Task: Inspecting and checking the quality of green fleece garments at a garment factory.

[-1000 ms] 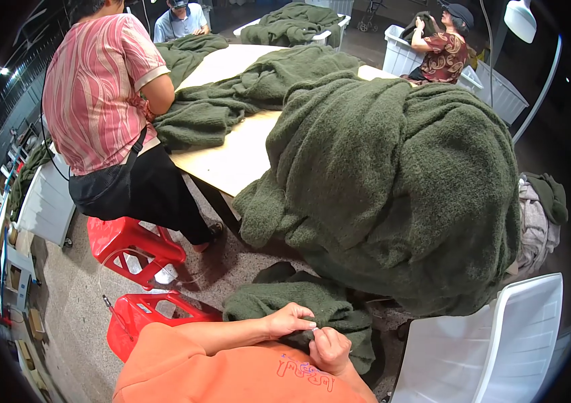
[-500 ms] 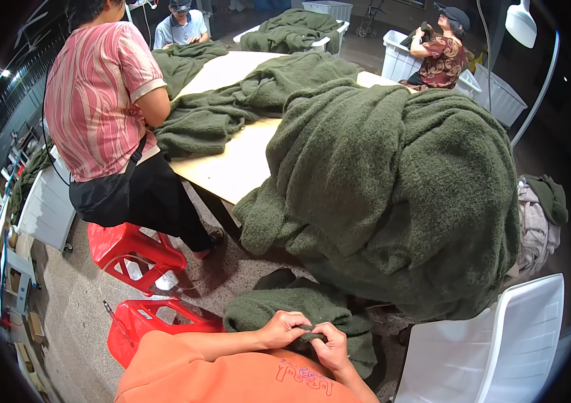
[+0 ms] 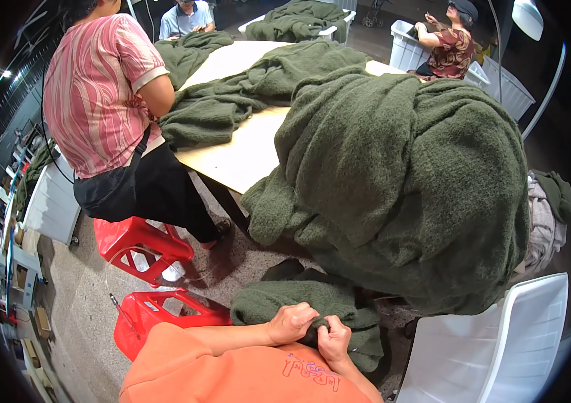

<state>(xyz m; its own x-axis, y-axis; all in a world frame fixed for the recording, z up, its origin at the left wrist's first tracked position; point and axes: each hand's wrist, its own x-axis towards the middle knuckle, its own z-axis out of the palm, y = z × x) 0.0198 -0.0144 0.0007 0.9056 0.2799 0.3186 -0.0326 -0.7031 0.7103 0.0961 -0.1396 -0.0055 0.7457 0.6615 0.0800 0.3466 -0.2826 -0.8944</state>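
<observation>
Dark green knit fabric point(image 3: 292, 297) lies bunched over my lap, below a much larger heap of the same knit. My left hand point(image 3: 292, 324) is closed, thumb and fingers pinching an edge of this fabric. Just to its right, my right hand point(image 3: 334, 340) is curled in a fist around the same edge. A short dark fold of knit shows between the two hands. How the fingertips grip it is partly hidden.
A big green knit pile point(image 3: 399, 181) covers the near right of the pale table point(image 3: 245, 158). Red stools point(image 3: 164, 316) stand at left, beside a standing person in pink point(image 3: 104, 94). At lower right is a white plastic bin point(image 3: 527, 336). Two other people work farther back.
My hands have turned from fingertip pinches into tighter, more closed grips, still on the fabric. The view has shifted slightly. The person at the far right has raised a hand.
</observation>
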